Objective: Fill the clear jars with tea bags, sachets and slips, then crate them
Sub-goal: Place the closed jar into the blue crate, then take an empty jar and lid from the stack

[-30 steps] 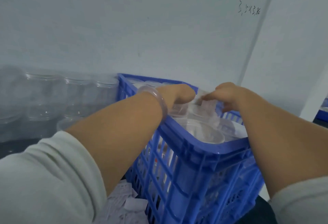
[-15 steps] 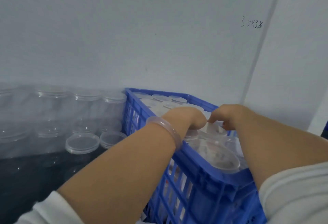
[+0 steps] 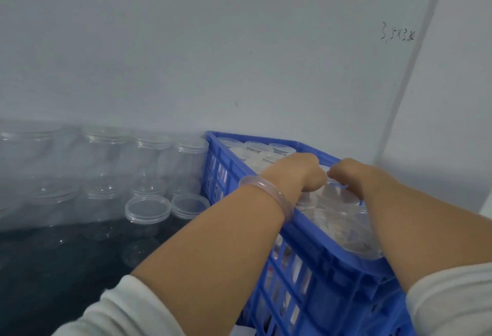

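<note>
At four o'clock, over the blue crate (image 3: 322, 242), left hand (image 3: 295, 173) and right hand (image 3: 351, 174) curl their fingers round one lidded jar (image 3: 335, 198), probably seating it among packed neighbours; spare jars (image 3: 154, 154) wait at nine o'clock

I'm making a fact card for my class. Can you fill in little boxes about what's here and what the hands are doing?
Crate: blue crate, packed with lidded jars
Left hand: left hand curled on a jar in the crate
Right hand: right hand curled on the same jar
Wrist: clear bracelet on the left one
Outside crate: clear jars in rows to its left, along the wall
Jar contents: too blurry to tell
</note>
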`<control>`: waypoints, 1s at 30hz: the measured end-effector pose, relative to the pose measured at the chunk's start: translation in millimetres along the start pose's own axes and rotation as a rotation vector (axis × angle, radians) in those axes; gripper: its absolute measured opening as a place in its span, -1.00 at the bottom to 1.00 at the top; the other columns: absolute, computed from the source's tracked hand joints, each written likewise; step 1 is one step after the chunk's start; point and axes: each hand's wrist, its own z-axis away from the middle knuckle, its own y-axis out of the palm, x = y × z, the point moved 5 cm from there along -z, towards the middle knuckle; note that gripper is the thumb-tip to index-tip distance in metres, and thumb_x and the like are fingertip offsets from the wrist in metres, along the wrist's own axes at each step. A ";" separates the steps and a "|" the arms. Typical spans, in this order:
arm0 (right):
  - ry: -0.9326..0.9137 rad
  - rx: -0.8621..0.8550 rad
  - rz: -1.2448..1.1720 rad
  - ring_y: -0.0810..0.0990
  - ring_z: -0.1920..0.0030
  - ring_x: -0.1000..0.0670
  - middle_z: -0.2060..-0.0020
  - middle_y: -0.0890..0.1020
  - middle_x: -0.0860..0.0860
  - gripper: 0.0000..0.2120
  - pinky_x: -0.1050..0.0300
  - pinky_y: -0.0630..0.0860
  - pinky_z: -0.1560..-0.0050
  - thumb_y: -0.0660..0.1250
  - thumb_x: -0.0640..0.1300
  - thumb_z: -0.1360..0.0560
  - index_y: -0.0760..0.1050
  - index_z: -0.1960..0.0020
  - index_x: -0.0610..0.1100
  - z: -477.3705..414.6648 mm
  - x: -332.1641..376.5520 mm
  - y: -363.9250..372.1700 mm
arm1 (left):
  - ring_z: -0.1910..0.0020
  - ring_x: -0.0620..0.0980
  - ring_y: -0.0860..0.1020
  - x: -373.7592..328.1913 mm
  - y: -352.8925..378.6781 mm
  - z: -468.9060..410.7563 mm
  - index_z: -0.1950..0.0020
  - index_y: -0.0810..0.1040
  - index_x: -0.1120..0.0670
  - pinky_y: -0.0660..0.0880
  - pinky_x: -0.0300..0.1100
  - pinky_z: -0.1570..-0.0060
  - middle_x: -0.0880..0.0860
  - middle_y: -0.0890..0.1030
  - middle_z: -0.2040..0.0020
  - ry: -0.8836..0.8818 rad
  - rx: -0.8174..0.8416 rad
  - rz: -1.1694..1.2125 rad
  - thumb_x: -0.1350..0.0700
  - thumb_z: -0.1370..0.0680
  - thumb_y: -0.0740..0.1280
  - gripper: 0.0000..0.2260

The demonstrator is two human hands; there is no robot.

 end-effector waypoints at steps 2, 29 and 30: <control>0.049 -0.001 0.027 0.51 0.22 -0.13 0.21 0.53 -0.19 -0.79 0.05 0.42 0.17 0.24 -0.22 -0.58 0.41 0.23 -0.25 2.3 -3.9 0.0 | -0.22 0.09 0.48 -1.1 -9.9 9.4 -0.36 0.45 0.14 0.39 -0.09 -0.17 0.11 0.50 -0.32 0.098 -0.108 0.134 0.17 -0.60 0.12 -0.66; -0.778 0.329 0.296 0.53 -0.22 -0.16 -0.23 0.57 -0.16 -0.70 0.12 0.44 -0.11 0.25 -0.18 -0.58 0.51 -0.29 -0.19 173.7 212.1 221.2 | -0.42 0.23 0.28 306.5 -13.2 156.9 -0.52 0.23 0.06 0.25 0.02 -0.41 0.24 0.31 -0.43 -0.409 -0.298 0.047 0.09 -0.56 0.29 -0.46; -0.743 0.315 0.258 0.51 -0.26 -0.16 -0.28 0.54 -0.17 -0.66 0.09 0.42 -0.19 0.26 -0.17 -0.58 0.47 -0.34 -0.18 170.7 203.0 232.3 | -0.43 0.22 0.28 308.5 -9.2 157.9 -0.52 0.24 0.04 0.24 0.00 -0.42 0.23 0.31 -0.44 -0.393 -0.288 0.080 0.10 -0.55 0.30 -0.45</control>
